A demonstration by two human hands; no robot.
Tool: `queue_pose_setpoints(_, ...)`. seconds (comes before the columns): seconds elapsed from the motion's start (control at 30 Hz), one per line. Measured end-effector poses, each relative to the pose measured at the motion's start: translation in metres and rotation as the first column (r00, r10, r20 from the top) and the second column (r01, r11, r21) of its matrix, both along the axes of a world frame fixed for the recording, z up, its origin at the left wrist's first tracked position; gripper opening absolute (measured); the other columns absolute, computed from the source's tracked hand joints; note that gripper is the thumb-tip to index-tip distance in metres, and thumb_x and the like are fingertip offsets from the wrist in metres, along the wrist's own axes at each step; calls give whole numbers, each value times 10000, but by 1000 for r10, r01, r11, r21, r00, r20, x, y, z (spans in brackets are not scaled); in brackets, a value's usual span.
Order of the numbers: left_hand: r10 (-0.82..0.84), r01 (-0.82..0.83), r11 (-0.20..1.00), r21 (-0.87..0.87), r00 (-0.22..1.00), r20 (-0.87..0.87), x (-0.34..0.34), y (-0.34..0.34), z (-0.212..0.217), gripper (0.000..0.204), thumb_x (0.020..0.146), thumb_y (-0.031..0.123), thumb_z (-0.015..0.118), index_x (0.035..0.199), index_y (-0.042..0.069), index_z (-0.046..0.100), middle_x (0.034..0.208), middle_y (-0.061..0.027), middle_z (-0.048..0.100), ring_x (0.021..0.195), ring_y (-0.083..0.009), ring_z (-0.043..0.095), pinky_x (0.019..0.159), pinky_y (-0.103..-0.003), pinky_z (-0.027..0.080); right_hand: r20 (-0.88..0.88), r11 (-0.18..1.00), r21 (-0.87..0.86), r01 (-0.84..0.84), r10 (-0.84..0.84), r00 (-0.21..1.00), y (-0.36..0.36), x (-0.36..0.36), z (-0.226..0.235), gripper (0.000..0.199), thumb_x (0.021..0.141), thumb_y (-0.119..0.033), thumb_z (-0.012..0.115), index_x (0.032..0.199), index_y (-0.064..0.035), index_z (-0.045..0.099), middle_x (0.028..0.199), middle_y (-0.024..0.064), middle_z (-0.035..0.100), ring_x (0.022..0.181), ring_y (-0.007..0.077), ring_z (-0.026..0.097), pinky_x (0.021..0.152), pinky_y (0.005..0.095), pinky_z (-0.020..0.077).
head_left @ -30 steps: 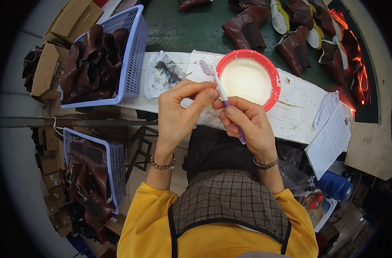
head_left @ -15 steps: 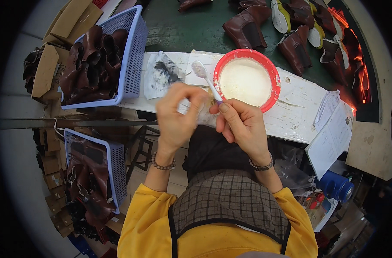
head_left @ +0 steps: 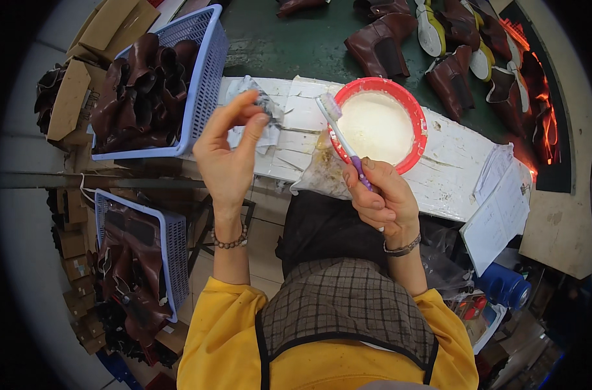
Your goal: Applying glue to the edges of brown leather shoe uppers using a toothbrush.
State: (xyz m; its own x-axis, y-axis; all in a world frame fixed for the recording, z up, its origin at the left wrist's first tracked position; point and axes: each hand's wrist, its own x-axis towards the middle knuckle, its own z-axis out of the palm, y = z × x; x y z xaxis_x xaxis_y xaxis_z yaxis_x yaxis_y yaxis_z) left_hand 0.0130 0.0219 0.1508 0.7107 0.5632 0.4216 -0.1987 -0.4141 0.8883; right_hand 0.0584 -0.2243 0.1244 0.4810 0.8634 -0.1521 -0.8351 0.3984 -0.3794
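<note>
A purple-and-white toothbrush (head_left: 354, 156) is gripped near its handle end by my right hand (head_left: 385, 198), the bristles pointing up and left. Its head lies by the left rim of a red bowl (head_left: 420, 127) filled with a creamy white paste (head_left: 374, 127). My left hand (head_left: 227, 146) is raised with thumb and forefinger apart and nothing visible between them. Partly hidden behind those fingers, a dark-stained white cloth or sheet (head_left: 270, 117) rests on the white board (head_left: 302, 107).
Brown boots (head_left: 380, 42) and others with yellow-edged soles (head_left: 430, 32) stand on the green table (head_left: 289, 49), near a glowing orange heater (head_left: 548, 107). Blue baskets (head_left: 208, 71) of brown boot uppers stand left. A notebook (head_left: 500, 211) overhangs the right edge; a blue jug (head_left: 503, 285) sits below.
My left hand has moved left and up, away from the toothbrush. My right hand has shifted slightly right and down with the brush, uncovering a stained whitish bag-like thing at the board's front edge.
</note>
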Motion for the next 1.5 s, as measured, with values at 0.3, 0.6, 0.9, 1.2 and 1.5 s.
queue_pose_setpoints(0.3, -384, 407, 887, 218, 913, -139, 20, 2, 34, 124, 878, 0, 776, 999, -22, 779, 949, -74, 740, 858, -117, 653, 752, -249, 503, 169, 982, -185, -28, 59, 984, 0, -3, 4, 426, 1119, -300, 448, 1035, 82, 615, 577, -2, 488, 352, 22, 332, 325, 187, 249)
queue_pose_setpoints(0.6, -178, 179, 983, -39, 983, 41, 20, 0, 20, 161, 1000, 103, 646, 895, -16, 668, 771, -23, 608, 736, -63, 558, 699, -223, 467, 30, 999, -36, -20, 21, 999, -3, 2, -4, 425, 1125, -298, 429, 1053, 77, 616, 590, -6, 479, 354, 14, 315, 317, 186, 237)
queue_pose_setpoints(0.9, -156, 162, 984, 74, 985, -77, 6, -46, 13, 198, 825, 71, 833, 1011, 29, 781, 829, -40, 696, 681, -87, 598, 635, -237, 485, 180, 973, -211, 95, -57, 982, 7, -5, 6, 416, 1120, -315, 451, 1052, 51, 635, 602, -8, 496, 364, 19, 324, 328, 191, 233)
queue_pose_setpoints(1.2, -60, 69, 995, 68, 991, -123, 13, -56, 9, 116, 817, 47, 799, 930, 26, 783, 804, -45, 696, 628, -101, 554, 587, -260, 464, 603, 810, -425, 405, -80, 793, 20, -20, 18, 327, 1109, -235, 492, 1054, 20, 689, 620, -8, 551, 430, 19, 407, 409, 195, 300)
queue_pose_setpoints(1.5, -71, 68, 966, 250, 997, 5, 22, -59, -11, 85, 938, 40, 650, 980, -18, 605, 857, -39, 598, 759, -126, 573, 706, -285, 494, 691, 772, -417, 479, -73, 719, 27, -28, 23, 227, 1083, -141, 530, 1061, 6, 702, 617, -30, 553, 447, 15, 421, 433, 196, 314)
